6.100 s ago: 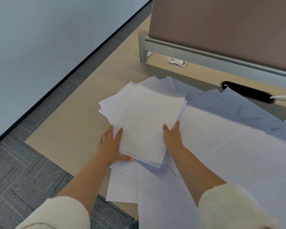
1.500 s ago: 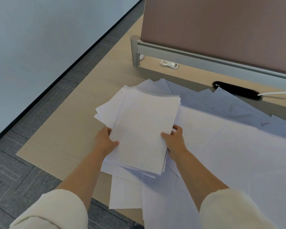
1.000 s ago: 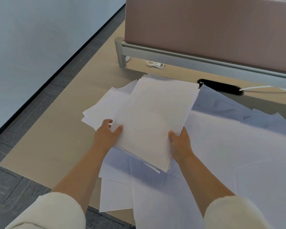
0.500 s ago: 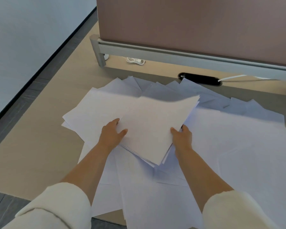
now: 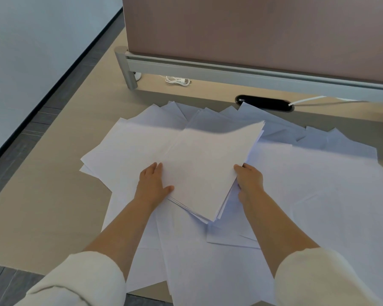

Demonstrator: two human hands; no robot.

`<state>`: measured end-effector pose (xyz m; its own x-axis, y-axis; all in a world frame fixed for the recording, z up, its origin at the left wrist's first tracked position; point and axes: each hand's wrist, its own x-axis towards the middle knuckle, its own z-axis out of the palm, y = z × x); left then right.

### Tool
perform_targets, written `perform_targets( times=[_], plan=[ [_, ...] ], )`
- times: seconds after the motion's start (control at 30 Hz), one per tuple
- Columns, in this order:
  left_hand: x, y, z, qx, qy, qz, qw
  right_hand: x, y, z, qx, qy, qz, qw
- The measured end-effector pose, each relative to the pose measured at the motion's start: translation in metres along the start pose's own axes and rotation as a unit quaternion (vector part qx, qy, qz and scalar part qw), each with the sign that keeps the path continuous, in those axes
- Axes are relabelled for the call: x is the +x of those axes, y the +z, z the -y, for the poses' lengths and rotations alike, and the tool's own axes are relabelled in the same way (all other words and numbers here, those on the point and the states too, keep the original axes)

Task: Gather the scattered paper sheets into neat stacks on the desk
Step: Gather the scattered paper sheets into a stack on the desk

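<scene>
Near the worktop's (image 5: 53, 195) left edge, my left hand (image 5: 154, 186) lies flat against the skewed stack (image 5: 208, 168) while my right hand (image 5: 250, 180) pinches its other side, a lopsided hold that could spill sheets onto the loose papers (image 5: 318, 195).

Bare desk top (image 5: 53, 195) down the left of frame: open lane from partition post (image 5: 128, 78) to the near edge. Upper frame blocked by partition panel (image 5: 252, 29); the low gap under its rail holds a coiled white cable (image 5: 177, 81). Paper stack (image 5: 208, 168) fills centre; loose sheets (image 5: 318, 195) cover the right. Black cable port (image 5: 264, 103) upper right.
</scene>
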<state>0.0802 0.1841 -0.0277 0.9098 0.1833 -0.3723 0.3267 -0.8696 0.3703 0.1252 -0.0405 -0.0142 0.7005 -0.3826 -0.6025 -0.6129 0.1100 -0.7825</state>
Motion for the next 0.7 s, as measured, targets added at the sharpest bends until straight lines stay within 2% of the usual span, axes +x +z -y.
perform_targets(
  times=[0.17, 0.5, 0.63, 0.7],
  plan=[
    [0.002, 0.001, -0.002, -0.007, 0.003, 0.02, 1.0, -0.003, 0.003, 0.003, 0.068, 0.036, 0.035, 0.996],
    [0.002, -0.004, -0.002, 0.05, 0.01, 0.04, 0.998, -0.007, 0.005, 0.0, 0.109, 0.02, 0.063, 0.992],
    [0.002, -0.005, -0.004, 0.059, 0.008, 0.041, 0.997, -0.002, 0.006, -0.007, 0.1, 0.001, 0.018, 0.995],
    [0.002, -0.006, -0.004, 0.061, 0.008, 0.042, 0.997, -0.001, 0.007, -0.012, 0.087, 0.021, 0.006, 0.996]
  ],
)
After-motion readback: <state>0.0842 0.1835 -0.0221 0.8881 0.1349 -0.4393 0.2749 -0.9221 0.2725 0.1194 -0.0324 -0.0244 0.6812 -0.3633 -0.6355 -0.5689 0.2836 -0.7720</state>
